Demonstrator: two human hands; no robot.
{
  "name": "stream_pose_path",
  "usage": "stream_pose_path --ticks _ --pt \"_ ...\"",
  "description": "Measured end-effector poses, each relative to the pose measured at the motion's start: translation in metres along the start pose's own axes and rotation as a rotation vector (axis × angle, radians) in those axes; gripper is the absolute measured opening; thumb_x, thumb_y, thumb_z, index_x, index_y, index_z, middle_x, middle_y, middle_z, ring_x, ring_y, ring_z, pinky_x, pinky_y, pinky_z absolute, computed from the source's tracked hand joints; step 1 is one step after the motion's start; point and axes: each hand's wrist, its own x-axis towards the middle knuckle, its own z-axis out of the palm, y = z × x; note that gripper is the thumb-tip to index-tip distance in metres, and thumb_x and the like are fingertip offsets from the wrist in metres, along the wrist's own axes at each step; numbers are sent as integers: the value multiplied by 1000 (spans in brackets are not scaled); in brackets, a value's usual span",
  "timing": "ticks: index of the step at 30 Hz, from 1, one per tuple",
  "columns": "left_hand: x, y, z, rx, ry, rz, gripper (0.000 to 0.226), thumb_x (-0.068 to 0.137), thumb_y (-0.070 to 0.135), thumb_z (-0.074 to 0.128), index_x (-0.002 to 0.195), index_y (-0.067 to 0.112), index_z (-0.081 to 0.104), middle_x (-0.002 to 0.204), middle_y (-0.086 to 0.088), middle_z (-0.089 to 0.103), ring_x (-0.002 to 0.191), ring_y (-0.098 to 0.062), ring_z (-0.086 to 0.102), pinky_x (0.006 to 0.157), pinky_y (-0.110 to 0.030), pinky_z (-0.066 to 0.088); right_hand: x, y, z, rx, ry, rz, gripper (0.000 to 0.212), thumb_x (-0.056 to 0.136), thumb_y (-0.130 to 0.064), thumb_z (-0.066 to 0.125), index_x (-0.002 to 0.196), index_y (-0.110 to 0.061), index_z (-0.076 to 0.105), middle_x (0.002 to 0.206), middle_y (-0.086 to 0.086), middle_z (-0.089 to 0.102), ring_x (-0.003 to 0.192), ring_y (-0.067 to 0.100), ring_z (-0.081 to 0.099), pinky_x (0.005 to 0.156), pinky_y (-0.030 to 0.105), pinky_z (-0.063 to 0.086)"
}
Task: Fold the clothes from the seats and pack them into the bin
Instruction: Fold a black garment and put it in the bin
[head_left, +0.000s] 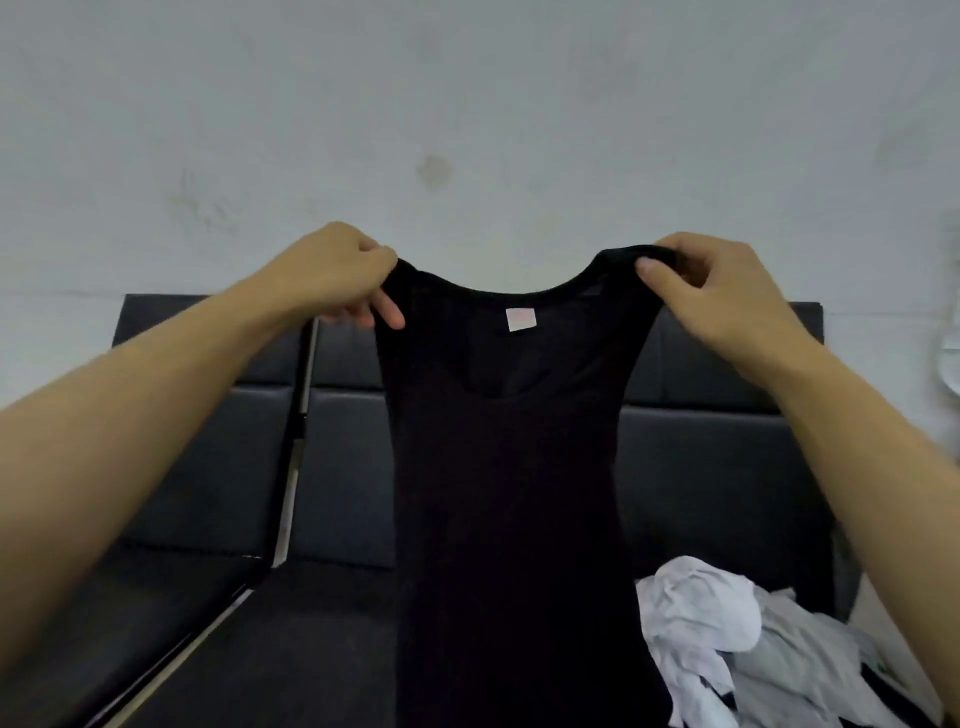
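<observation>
A black sleeveless top (504, 467) hangs spread out in front of me, its white neck label facing me. My left hand (337, 275) pinches its left shoulder strap. My right hand (722, 291) pinches the right strap, thumb on the near side. The garment's lower part drops down over the black seats (701, 467) and out of the frame's bottom. A crumpled white garment (727, 639) lies on the seat at the lower right. No bin is in view.
The row of black padded seats (208, 493) stands against a pale wall (467, 130), with a metal gap between the left and middle seats. A white object (950, 358) shows at the right edge.
</observation>
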Motion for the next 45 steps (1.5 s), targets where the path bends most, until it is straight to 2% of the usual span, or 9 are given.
stream_pose_path --ticks 4,8,12,16,20,26,33,37,45 --pt "-6 38 -40 -156 -52 9 26 104 31 53 112 9 65 93 3 82 63 -17 55 62 -29 42 27 -22 -22 23 9 -11 15 102 -31 62 91 -33 72 80 -22 73 76 2 66 76 29 53" --pt "-12 61 -76 -35 -145 142 16 94 29 77 105 18 76 90 19 77 73 -10 61 70 -28 49 46 -47 -42 -3 21 -8 14 103 -33 62 98 -27 73 90 -16 75 84 4 68 79 28 53" --pt "-15 77 -102 159 -139 250 12 104 27 63 107 17 69 99 11 81 70 -8 67 67 -28 49 55 -70 -53 -41 0 -18 16 102 -35 63 98 -25 74 91 -12 75 91 14 70 86 34 54" --pt "-17 88 -124 484 67 393 12 96 41 72 89 31 73 90 17 75 76 -4 66 67 -23 42 61 -91 -64 -72 -13 -46 16 103 -35 62 102 -25 75 97 -11 76 96 14 71 90 35 55" --pt "-18 95 -142 481 171 418 22 95 50 69 86 30 67 86 24 61 84 4 58 67 -18 38 66 -106 -75 -27 3 -67 17 103 -34 62 105 -23 75 98 -9 76 93 12 71 83 29 53" --pt "-8 85 -134 422 131 423 32 96 56 64 85 26 67 95 16 70 90 1 63 71 -21 42 71 -104 -74 -5 -10 -38 19 103 -37 63 97 -22 74 81 -17 71 66 -10 61 70 18 44" --pt "28 25 -78 390 164 391 34 99 45 65 79 18 66 88 5 72 87 -3 63 70 -19 42 65 -34 -16 -139 -95 47 22 102 -40 62 88 -26 72 88 -6 74 90 17 70 82 36 53" --pt "65 20 -82 319 336 373 33 97 49 66 80 21 66 89 1 71 91 -24 67 81 -39 54 95 -19 0 -121 -34 67 20 103 -39 62 93 -25 72 94 -7 73 92 16 67 81 31 46" --pt "98 68 -139 233 438 382 35 94 55 69 86 21 67 87 0 75 78 -8 62 66 -27 44 171 -55 -27 -44 109 -26 24 103 -39 62 101 -18 72 97 3 74 97 25 70 84 37 55"
